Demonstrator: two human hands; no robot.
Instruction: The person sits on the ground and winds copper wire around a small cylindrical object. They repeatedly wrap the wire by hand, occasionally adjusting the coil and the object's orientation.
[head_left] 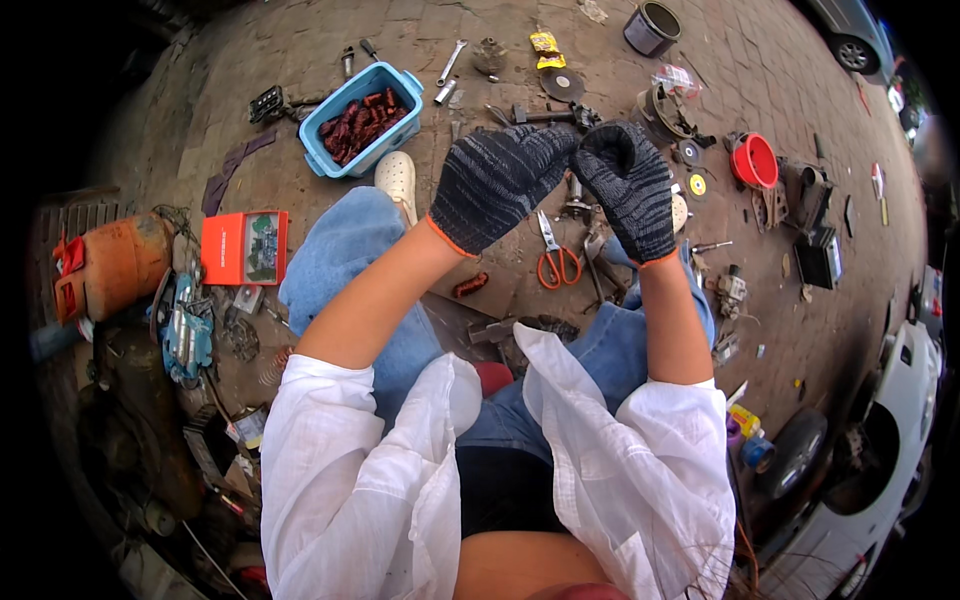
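Grey-black-gloved L hand [500, 187] & R hand [630, 190] meet tip to tip, can't tell if pinching anything, w/ dark metal bar [545, 116] on ground [250, 60] just beyond, long axis approx. L–R, nearer L hand.

Two gloved hands meet over paved ground [770, 85] strewn with tools and parts.
Left hand [500, 185] and right hand [628, 190], fingertips together; whether anything is pinched there cannot be told. Orange-handled scissors [558, 266] lie between the forearms, a single dark-red piece [470, 285] to their left. Blue tub [385, 150] holds many similar pieces [358, 128]. Spanner [451, 62] beyond the tub's right end; red bowl [755, 162] off to the right.
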